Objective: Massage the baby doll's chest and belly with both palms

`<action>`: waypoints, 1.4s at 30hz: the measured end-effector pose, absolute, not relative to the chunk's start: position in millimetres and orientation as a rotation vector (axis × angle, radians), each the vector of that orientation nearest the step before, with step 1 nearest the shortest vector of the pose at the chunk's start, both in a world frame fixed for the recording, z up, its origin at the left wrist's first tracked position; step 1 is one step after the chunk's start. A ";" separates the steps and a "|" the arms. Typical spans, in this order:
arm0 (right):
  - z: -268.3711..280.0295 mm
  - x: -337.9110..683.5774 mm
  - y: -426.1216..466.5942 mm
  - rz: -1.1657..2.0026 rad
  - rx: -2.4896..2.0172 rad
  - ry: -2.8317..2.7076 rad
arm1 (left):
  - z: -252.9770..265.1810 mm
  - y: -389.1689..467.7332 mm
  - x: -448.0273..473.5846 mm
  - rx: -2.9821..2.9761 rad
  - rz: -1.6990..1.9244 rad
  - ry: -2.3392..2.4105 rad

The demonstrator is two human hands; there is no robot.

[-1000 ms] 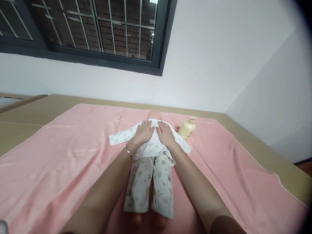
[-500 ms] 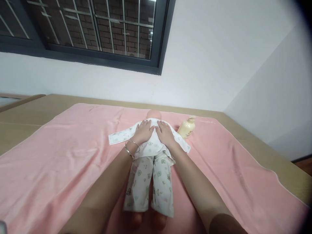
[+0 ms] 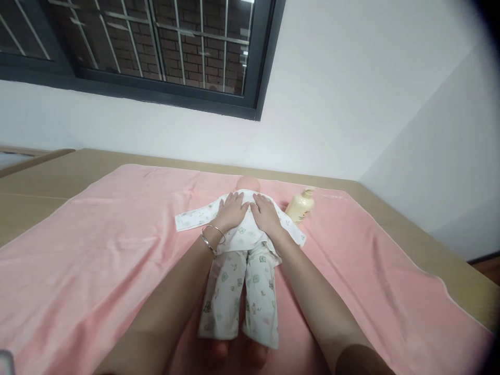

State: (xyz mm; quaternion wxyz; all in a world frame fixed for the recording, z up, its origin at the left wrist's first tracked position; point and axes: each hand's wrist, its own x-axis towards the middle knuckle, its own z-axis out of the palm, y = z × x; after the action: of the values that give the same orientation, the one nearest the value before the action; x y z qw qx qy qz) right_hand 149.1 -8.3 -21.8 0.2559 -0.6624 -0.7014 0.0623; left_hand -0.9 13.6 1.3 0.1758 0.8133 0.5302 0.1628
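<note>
A baby doll point(image 3: 247, 234) in white patterned pyjamas lies stretched out, its head at the far end and its feet toward me. My left hand point(image 3: 231, 211) rests flat on the left of its upper body, fingers extended; two thin silver bangles point(image 3: 211, 239) circle that wrist. On the right of the upper body lies my right hand point(image 3: 265, 212), also flat with fingers stretched out. The two thumbs come close together over the shirt. Both sleeves reach out sideways from under my hands. The doll's face does not show.
A pale yellow pump bottle point(image 3: 300, 207) leans at the right, beside the doll's sleeve. Under everything spreads a pink blanket point(image 3: 117, 229) on a tan surface point(image 3: 89, 159). A white wall point(image 3: 320, 104) and a dark-framed window point(image 3: 250, 104) with bars stand behind.
The view has shifted very slightly. Both hands keep the same place on the doll, and nothing else has visibly moved.
</note>
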 end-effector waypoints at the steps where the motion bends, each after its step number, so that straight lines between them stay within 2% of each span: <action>1: -21.8 149.0 -8.3 0.172 -1.795 -1.901 | 1.4 13.5 -0.9 2.302 0.462 1.501; 23: -9.2 144.5 -15.0 0.164 -1.928 -1.993 | 3.9 13.2 -2.5 2.336 0.392 1.526; 29: 18.9 122.1 -45.0 0.141 -1.974 -2.107 | 35.7 -14.3 1.8 2.596 0.260 1.492; 33: 39.3 115.0 -64.9 0.192 -1.943 -2.200 | 60.5 -32.5 6.8 2.425 0.128 1.569; 36: 38.1 125.4 -55.8 0.245 -1.919 -2.120 | 51.9 -23.7 5.3 2.356 0.283 1.577; 39: 19.7 143.2 -32.6 0.214 -1.734 -2.032 | 22.3 -0.7 2.1 2.462 0.559 1.562; 42: -3.2 156.2 -12.6 0.197 -1.609 -1.945 | -3.6 18.6 0.7 2.458 0.653 1.564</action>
State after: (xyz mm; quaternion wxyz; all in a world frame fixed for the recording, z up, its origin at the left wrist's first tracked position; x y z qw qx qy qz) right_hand 156.2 -12.6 -3.2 0.2999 -0.6063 -0.7328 0.0742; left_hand 0.7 18.6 -3.6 0.0780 0.8207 0.5223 0.2181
